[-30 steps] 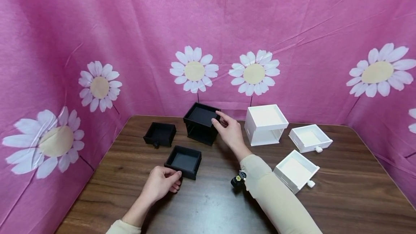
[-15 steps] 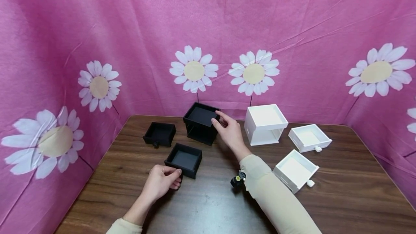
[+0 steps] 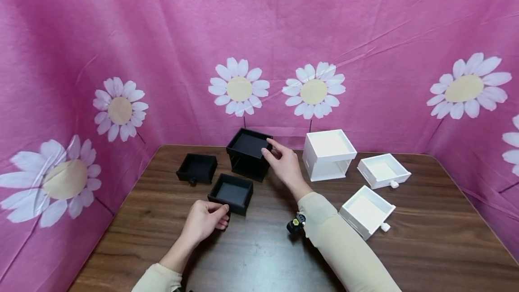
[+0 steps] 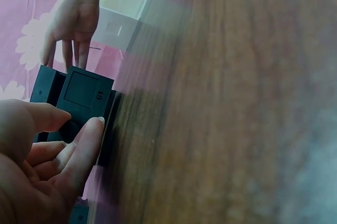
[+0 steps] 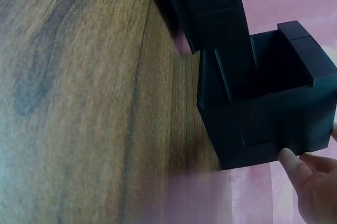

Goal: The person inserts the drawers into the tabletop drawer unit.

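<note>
My left hand (image 3: 204,221) pinches the knob (image 4: 69,130) of the black drawer (image 3: 238,207), just before the black cabinet's (image 3: 248,142) open front. My right hand (image 3: 285,164) touches the cabinet's side; cannot tell if gripping. Risk: skewed entry jams the drawer; weak bracing lets the cabinet skid across the bench (image 3: 263,260).

Near black drawer (image 3: 231,191): smooth, matt plastic by its look
Black cabinet (image 3: 248,144): same plastic look — matt, smooth walls
White cabinet (image 3: 330,144): plastic-looking, smooth
White drawers (image 3: 366,211): smooth, plastic-looking too
Tabletop (image 3: 259,262): wood-grained, smooth — glossy where light pools
Backdrop (image 3: 178,26): cloth, creased, faintly shiny in places
Sleeves (image 3: 348,244): matt cloth
</note>
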The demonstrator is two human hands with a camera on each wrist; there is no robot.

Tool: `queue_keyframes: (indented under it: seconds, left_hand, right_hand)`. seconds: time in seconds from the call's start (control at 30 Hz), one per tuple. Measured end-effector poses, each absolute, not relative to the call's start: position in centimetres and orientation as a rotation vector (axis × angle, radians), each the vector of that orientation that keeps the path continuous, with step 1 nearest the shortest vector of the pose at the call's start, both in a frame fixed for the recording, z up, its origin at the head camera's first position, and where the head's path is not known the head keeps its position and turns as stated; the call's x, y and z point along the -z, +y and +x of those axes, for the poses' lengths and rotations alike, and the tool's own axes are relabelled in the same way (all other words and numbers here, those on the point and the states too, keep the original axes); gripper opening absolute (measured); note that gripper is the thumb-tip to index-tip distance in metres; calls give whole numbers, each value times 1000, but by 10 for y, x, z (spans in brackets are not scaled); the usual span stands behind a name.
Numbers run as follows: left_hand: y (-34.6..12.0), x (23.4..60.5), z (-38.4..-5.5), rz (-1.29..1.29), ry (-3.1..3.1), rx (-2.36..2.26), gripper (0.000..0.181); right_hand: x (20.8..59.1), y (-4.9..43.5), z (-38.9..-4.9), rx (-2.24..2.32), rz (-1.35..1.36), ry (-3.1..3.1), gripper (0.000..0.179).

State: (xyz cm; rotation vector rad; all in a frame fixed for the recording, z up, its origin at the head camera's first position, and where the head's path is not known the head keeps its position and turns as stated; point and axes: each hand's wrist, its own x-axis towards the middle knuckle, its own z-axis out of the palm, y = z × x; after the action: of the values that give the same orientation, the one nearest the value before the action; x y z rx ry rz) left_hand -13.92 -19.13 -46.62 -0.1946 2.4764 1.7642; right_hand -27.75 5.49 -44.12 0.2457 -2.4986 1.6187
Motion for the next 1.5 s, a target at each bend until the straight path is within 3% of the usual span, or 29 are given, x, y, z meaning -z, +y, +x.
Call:
queue_keyframes:
  seconds: [1.5]
  left_hand:
    - [-180, 467, -179, -121, 2500, -1728, 23]
  right_hand:
    - [440, 54, -277, -1620, 245, -2506, 50]
